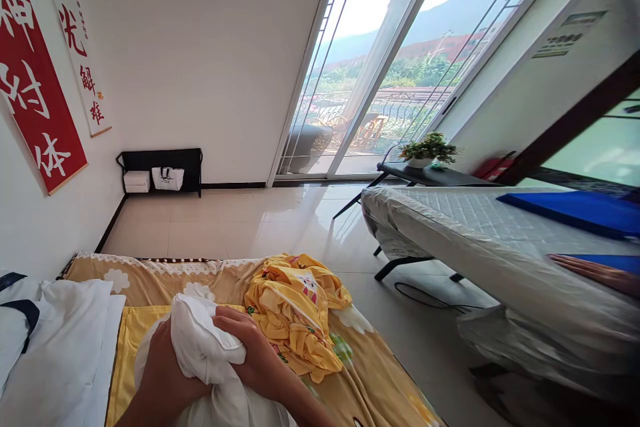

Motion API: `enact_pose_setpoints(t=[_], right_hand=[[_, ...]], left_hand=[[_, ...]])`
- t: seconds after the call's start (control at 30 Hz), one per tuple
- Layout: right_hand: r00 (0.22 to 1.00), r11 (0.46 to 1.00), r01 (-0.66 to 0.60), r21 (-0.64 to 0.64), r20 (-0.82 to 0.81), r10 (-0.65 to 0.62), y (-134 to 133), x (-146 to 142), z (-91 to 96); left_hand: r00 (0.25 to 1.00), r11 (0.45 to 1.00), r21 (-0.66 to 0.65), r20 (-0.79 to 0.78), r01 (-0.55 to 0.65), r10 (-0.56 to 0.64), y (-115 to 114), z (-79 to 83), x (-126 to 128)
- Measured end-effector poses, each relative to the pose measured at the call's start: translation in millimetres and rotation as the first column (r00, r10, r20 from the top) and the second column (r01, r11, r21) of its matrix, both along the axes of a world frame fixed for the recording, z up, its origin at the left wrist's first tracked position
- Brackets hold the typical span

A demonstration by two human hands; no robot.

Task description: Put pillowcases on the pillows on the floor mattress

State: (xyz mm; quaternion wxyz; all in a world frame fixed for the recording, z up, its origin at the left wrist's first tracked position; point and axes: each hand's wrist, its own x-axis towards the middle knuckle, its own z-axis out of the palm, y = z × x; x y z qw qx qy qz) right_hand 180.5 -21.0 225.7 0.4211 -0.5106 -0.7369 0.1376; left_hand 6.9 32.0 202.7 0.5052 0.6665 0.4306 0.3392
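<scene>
A soft white pillow (200, 340) is bunched up at the bottom middle, over the bed. My left hand (170, 370) wraps round its left side, with the fingers partly hidden by the fabric. From the right, my right hand (250, 343) grips the same pillow, its fingers closed on the folds. Beneath lies a flat yellow cloth (125, 347) on the brown patterned bedspread (385, 380). Just past my right hand rests a crumpled yellow cloth (295, 307) with a printed figure. White bedding (65, 340) with a dark band lies at the left.
A plastic-covered massage table (430, 220) with blue pads (575, 210) stands at the right. Behind it are a black bench (425, 175) and a potted plant (427, 149). A low black rack (160, 160) is against the far wall, left of the glass sliding doors (380, 73).
</scene>
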Motion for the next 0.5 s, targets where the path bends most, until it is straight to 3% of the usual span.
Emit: enact_pose_setpoints(t=[0.07,0.17,0.27,0.33,0.5], right_hand=[[0.999,0.998,0.04,-0.042,-0.005,-0.04,5,-1,-7.3],[0.982,0.97,0.174,-0.171,0.1,-0.158,20,-3,-18.3],[0.935,0.905,0.343,-0.253,0.186,-0.302,33,-2,-28.8],[0.92,0.874,0.389,-0.29,0.175,-0.351,35,0,-37.2],[0.95,0.846,0.296,-0.444,0.229,-0.213,14,-7,-66.8]], left_hand=[[0.999,0.999,-0.038,0.042,-0.032,0.034,8,-15.7,6],[0.963,0.982,-0.165,0.236,-0.093,0.131,21,-33.7,17],[0.871,0.923,-0.339,0.38,-0.182,0.311,27,-47.7,30],[0.808,0.867,-0.452,0.419,-0.211,0.415,28,-57.1,37],[0.706,0.751,-0.578,0.384,-0.319,0.596,31,-81.5,48]])
